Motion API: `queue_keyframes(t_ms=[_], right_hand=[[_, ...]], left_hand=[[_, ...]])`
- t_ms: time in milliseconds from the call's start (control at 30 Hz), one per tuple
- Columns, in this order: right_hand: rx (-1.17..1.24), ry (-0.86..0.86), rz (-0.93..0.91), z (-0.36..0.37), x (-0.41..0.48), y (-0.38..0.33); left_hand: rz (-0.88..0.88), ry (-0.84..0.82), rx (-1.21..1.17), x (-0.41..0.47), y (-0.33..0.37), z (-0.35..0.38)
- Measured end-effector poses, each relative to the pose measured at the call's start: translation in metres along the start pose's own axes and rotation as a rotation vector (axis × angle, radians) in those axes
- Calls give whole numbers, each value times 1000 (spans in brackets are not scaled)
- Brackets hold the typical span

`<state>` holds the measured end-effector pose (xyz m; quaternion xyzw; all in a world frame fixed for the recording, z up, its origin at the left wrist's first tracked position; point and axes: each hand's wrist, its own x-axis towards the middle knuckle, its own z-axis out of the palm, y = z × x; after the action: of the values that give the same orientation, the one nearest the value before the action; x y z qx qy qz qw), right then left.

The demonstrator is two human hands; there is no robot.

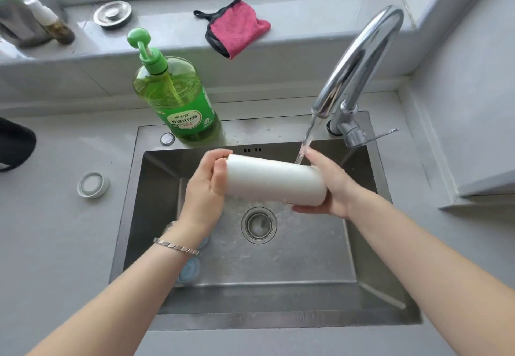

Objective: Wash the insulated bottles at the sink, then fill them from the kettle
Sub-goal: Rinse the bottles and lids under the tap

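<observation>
White bottle (274, 178) held sideways over the sink (278, 272), under running water from the tap (359, 57). Left hand (207, 185) wraps one end; right hand (331, 188) cups the other end, fingers curled beneath.

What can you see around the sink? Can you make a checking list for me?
Surface: grey counter, steel sink wet.
Job's things: white bottle held sideways under the running tap; a lid on the counter.
Clutter: green soap bottle, pink cloth on the ledge.
Grippers: left hand and right hand grip the bottle's ends.
Cables: nothing seen.
Surroundings: window ledge, small spray bottle.
</observation>
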<state>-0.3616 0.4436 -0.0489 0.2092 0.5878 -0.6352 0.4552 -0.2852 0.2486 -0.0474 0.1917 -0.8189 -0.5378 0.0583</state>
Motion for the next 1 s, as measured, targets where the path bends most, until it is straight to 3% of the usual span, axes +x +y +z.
queue_keyframes(t_ms=[133,333,567,700,800,900,1000], right_hand=[[-160,-65,-65,-39,-16,9],[-480,194,-476,-81,-26,26],[-829,314,-787,-79,-17,39],[-1043,221,-708,-50,-7,30],[-1148,246,-679,-22,1,28],[-800,254,-717,-7,2,34],[-547,313,-669,-12,-1,45]], left_hand=[[12,-124,-81,22,20,25],[-318,-284,-215,45,39,67],[-630,-328,-333,34,38,53],[-444,-91,-223,22,40,36],[-189,-64,-124,10,49,37],[9,-142,-108,1,61,49],[23,-252,-150,2,64,60]])
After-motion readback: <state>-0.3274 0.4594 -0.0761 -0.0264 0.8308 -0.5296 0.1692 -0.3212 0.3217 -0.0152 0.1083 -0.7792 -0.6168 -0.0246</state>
